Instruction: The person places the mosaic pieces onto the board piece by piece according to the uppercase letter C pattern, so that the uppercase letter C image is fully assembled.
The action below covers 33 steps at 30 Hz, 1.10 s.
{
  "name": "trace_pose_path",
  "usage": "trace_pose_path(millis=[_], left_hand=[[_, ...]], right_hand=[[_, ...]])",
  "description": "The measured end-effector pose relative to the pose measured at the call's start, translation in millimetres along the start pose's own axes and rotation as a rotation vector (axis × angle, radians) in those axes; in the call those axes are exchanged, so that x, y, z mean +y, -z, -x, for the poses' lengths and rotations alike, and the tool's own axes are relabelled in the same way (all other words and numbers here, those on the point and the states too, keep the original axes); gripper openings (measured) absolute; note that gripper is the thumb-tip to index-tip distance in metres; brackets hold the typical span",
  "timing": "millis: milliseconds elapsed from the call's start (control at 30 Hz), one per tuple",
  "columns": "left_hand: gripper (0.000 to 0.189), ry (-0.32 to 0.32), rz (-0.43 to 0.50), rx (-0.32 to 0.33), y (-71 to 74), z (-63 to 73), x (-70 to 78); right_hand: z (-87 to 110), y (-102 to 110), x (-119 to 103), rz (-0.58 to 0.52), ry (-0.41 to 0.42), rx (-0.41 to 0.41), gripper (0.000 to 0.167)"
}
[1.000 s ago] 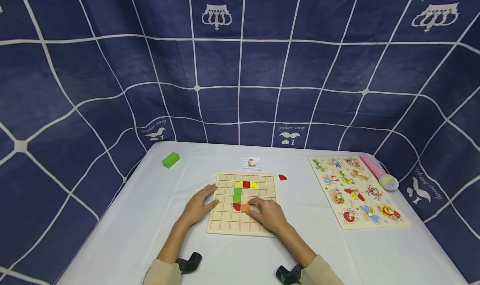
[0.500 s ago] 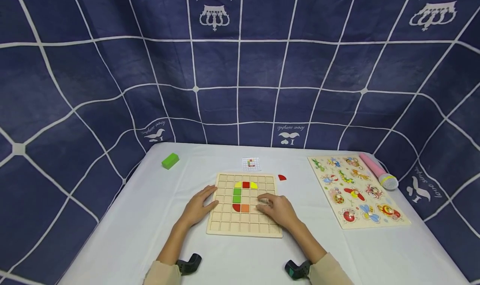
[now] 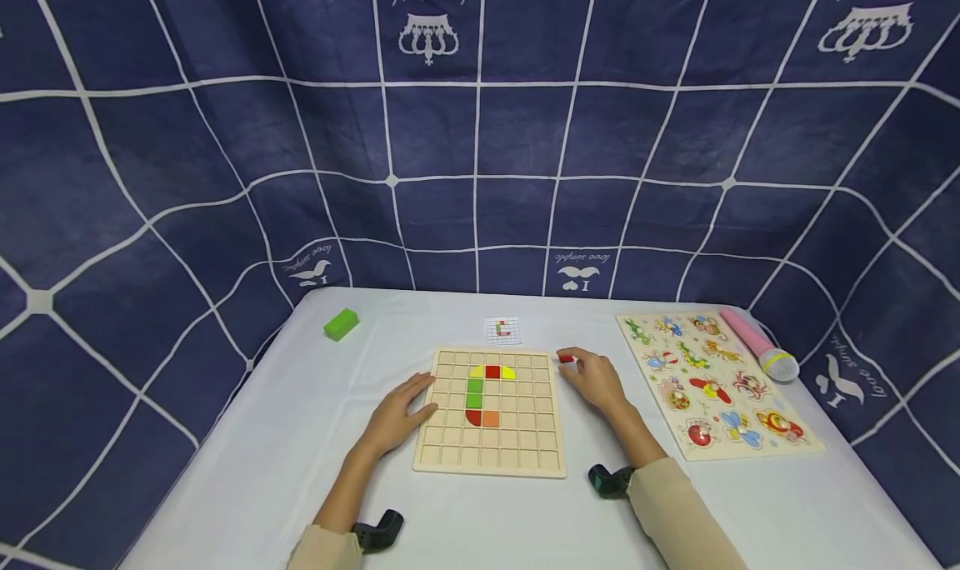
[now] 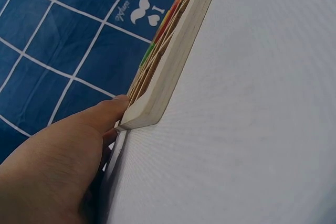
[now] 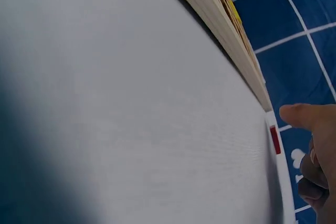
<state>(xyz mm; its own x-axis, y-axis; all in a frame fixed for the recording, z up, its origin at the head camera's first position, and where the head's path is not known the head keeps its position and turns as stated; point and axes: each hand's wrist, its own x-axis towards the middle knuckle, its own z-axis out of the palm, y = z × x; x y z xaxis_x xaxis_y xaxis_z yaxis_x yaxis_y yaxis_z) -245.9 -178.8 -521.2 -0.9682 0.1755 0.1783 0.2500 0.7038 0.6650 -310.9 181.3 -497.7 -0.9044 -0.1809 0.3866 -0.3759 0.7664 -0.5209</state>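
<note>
A wooden grid board (image 3: 517,462) lies on the white table. Set in its cells are a red square (image 3: 492,372), two yellow pieces, green pieces (image 3: 475,392), a red rounded piece (image 3: 473,417) and an orange square (image 3: 491,418). My left hand (image 3: 396,416) rests along the board's left edge, thumb and fingertips touching it. Beyond the board's upper right corner, my right hand (image 3: 596,380) is at a loose red quarter-round piece (image 3: 566,358), index finger and thumb on either side. In the right wrist view, the thumb stands apart from that red piece (image 5: 275,140).
A small pattern card (image 3: 503,330) lies behind the board. Far left is a green block (image 3: 341,325). An insect picture puzzle (image 3: 712,387) lies at the right, with a pink toy microphone (image 3: 757,345) beside it. A blue patterned cloth (image 3: 517,128) hangs around the table.
My right hand let go of the orange square, which stays in its cell, and moved right and away to the loose red piece. My left hand stayed on the board's edge.
</note>
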Motion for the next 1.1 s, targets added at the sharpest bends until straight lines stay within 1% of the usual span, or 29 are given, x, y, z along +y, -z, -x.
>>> trace_pose_path(millis=[133,367,500,600,733,833,967,1100], left_hand=[[0.055,-0.003,0.0,0.003,-0.5,0.4,1.4],[0.055,-0.004,-0.02,0.015,-0.8,1.1,0.6],[0.055,-0.01,-0.021,0.015,-1.0,0.7,-0.4],[0.055,-0.025,-0.028,0.018,-0.1,0.4,-1.0],[0.055,-0.045,-0.035,0.034,1.2,-0.2,-1.2],[0.055,-0.045,-0.028,0.035,1.9,-0.7,-1.1],[0.056,-0.032,-0.02,0.019,1.7,0.0,-0.4],[0.056,-0.034,-0.021,0.017,0.3,0.6,0.0]], right_hand=[[-6.8,-4,8,0.018,0.0,-0.023,0.027],[-13.6,-6,14,0.057,-0.038,-0.098,0.03],[-14.5,-5,17,0.08,-0.066,-0.12,0.034],[-14.3,-2,19,0.08,-0.077,-0.122,0.037],[-11.9,2,21,0.075,-0.085,-0.099,0.036],[-9.8,4,23,0.074,-0.106,-0.084,0.035],[-6.9,4,26,0.077,-0.138,-0.086,0.037],[-3.8,5,27,0.076,-0.157,-0.077,0.038]])
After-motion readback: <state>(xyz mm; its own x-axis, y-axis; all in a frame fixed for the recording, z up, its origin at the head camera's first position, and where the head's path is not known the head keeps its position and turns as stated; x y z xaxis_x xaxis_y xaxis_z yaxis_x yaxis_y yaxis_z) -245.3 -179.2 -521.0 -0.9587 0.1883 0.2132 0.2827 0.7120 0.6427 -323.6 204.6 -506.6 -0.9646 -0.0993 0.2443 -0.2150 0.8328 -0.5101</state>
